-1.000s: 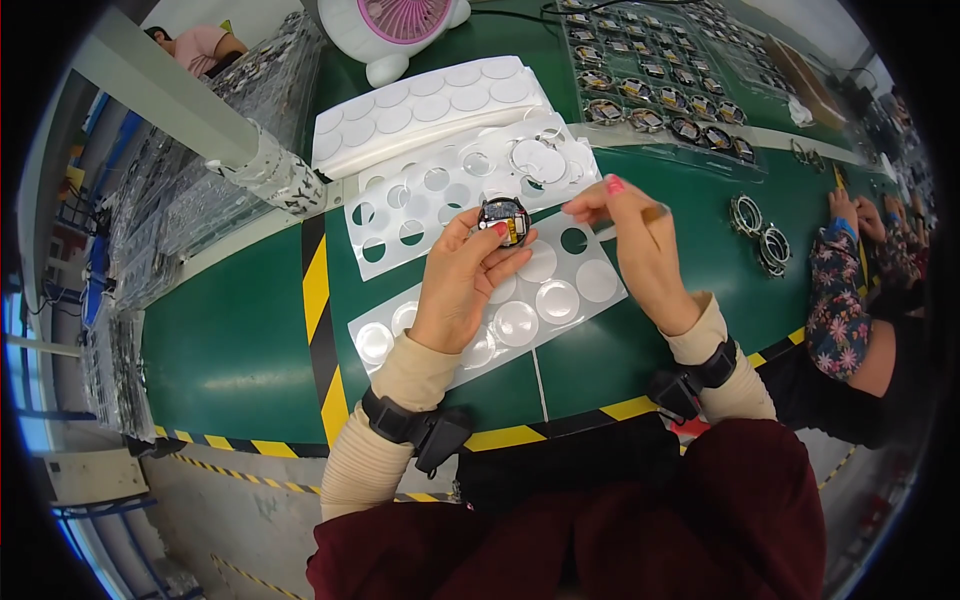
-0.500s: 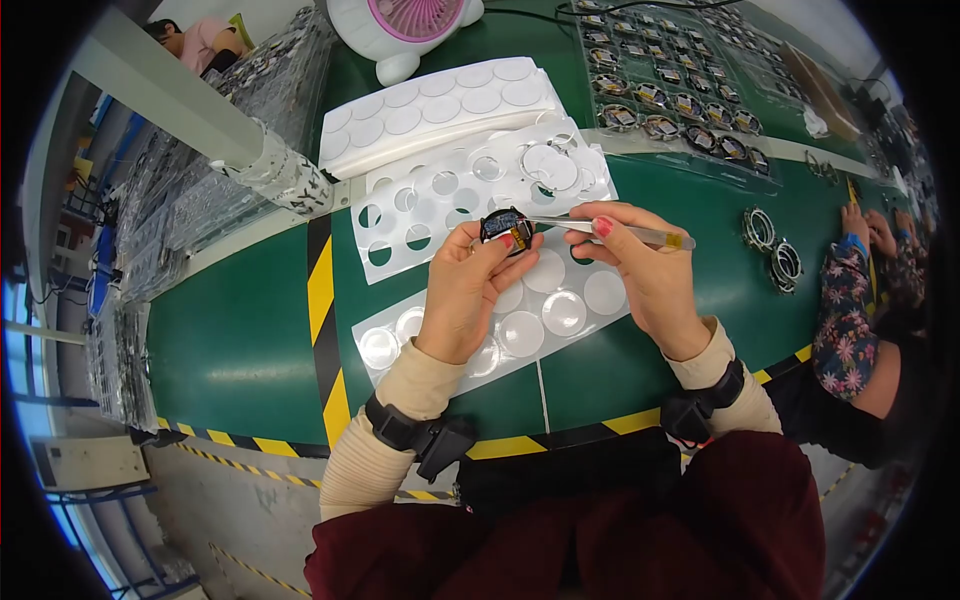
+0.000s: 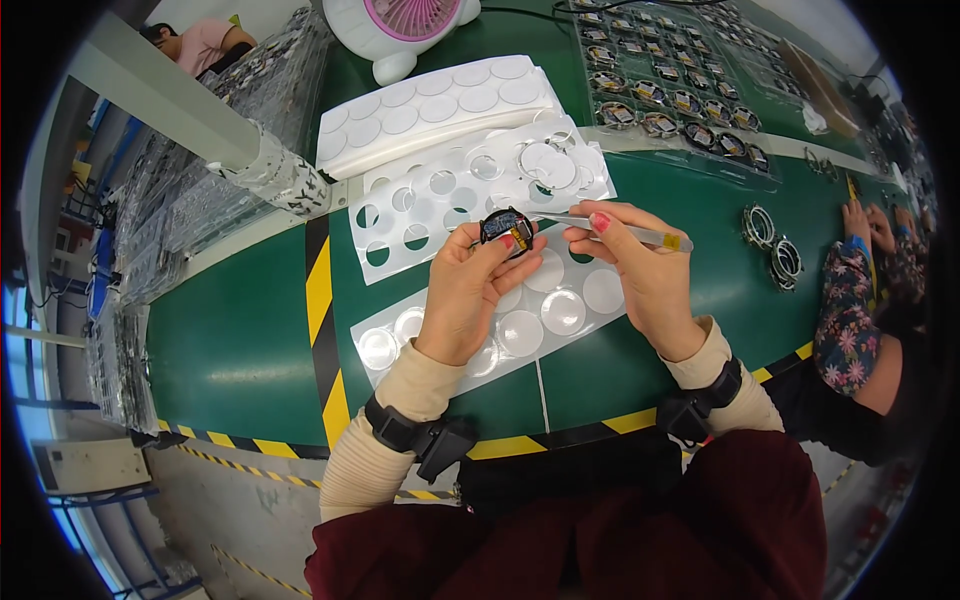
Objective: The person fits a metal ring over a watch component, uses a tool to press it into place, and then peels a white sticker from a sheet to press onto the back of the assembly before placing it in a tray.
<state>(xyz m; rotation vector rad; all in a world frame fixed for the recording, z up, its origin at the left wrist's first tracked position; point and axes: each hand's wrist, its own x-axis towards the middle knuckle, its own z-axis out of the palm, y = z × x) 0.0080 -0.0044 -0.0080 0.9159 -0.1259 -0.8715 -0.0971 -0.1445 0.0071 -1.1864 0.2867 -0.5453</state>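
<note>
Tweezers [image 3: 655,238] sit clamped in the right hand's [image 3: 650,275] grip, tips at the edge of the round circuit module [image 3: 507,228], contact too small to tell; the left hand [image 3: 462,295] pinches that module above the disc sheet [image 3: 588,319] on the green tabletop [image 3: 230,350]. Fine tool work on the module seems in hand; the next move calls for a steady left grip and light tip control.

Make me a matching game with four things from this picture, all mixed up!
Things:
1. fan
2. tweezers
3. round black part
4. two metal rings

Clues:
A. held in the right hand
B. held in the left hand
C. lying on the green table, right of both hands
D. white and pink

Pairs: 1-D, 2-A, 3-B, 4-C
</note>
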